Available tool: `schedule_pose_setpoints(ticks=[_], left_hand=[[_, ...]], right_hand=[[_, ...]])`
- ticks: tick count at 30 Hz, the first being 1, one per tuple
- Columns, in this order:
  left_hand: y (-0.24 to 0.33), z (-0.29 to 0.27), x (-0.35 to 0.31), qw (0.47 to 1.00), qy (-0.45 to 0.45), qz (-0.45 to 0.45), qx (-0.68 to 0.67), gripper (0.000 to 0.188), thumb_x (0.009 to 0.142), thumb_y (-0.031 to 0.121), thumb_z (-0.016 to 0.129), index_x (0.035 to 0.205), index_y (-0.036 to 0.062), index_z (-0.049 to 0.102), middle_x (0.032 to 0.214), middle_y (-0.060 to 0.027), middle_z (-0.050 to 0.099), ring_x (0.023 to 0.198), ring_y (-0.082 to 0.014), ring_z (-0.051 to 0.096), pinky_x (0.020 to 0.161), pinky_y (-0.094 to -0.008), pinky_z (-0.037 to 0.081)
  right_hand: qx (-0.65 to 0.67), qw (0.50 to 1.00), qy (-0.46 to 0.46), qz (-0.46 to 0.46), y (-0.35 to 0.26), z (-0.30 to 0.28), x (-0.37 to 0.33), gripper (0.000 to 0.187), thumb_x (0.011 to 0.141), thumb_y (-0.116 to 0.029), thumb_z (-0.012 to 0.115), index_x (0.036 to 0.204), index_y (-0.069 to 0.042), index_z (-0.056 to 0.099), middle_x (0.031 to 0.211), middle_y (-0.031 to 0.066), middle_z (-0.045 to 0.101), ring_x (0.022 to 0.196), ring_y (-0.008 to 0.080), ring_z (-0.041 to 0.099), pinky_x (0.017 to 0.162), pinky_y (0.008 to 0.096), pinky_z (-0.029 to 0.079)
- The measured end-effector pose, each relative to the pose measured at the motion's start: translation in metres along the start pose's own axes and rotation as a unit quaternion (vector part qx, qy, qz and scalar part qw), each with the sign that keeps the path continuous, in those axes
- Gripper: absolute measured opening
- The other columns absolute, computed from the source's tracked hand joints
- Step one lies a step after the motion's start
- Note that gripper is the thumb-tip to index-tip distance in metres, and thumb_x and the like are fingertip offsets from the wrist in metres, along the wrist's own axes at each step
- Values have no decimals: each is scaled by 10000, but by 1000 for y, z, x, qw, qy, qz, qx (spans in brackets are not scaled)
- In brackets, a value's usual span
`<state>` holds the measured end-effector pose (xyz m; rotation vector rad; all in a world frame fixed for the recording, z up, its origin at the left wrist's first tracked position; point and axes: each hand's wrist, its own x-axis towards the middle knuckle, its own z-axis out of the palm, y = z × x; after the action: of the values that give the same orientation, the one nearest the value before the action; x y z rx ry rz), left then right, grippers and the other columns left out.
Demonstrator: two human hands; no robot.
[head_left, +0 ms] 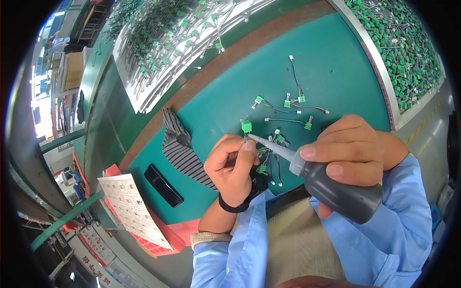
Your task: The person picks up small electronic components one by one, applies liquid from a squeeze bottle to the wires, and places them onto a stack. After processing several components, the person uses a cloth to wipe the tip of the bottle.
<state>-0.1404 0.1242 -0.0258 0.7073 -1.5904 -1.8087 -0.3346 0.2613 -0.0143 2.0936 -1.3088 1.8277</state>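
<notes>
Between thumb and forefinger, my left hand pinches the wires of a small green connector, which stands upright above the fingertips. My right hand is wrapped round a dark grey squeeze bottle, tilted so its long tapered nozzle points left. The nozzle tip is at the underside of the green connector, where the wires come out; whether it touches, I cannot tell. Below the nozzle lies a small cluster of wired green connectors, partly hidden by my left hand.
Several wired connectors lie on the green mat. A metal-edged tray of green parts stands at right, and a white sheet heaped with wired connectors at far left. A striped sleeve, a black phone and a picture sheet are left.
</notes>
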Motion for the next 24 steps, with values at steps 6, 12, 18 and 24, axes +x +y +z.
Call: schedule_pose_setpoints(ticks=[6,12,18,24], left_hand=[[-1,-2,0,1000,-1,0,-9,45,910,-48,621,869,-53,639,800,-76,610,606,-91,566,540,-218,439],[-2,-2,1,1000,3,-4,-9,50,911,-47,622,866,-51,641,809,-82,618,607,-94,567,545,-220,443],[-1,-3,0,1000,0,-9,-26,41,917,-41,618,886,-51,643,811,-86,621,616,-99,573,562,-226,453],[1,-2,2,992,-41,-50,-112,117,978,56,593,950,-50,635,791,-79,612,615,-116,551,569,-256,448]], right_hand=[[-4,1000,2,0,0,0,1,708,845,-555,740,1261,-45,479,1074,203,692,700,214,688,613,284,522],[-10,1000,6,0,0,0,0,702,839,-555,746,1249,-45,493,1071,204,697,704,212,687,621,294,525],[-2,1000,10,2,1,3,1,704,835,-552,752,1249,-44,494,1059,206,700,698,210,685,626,303,525],[3,997,60,-48,6,4,-2,568,869,-403,760,1215,-12,533,1067,240,695,662,227,679,564,300,530]])
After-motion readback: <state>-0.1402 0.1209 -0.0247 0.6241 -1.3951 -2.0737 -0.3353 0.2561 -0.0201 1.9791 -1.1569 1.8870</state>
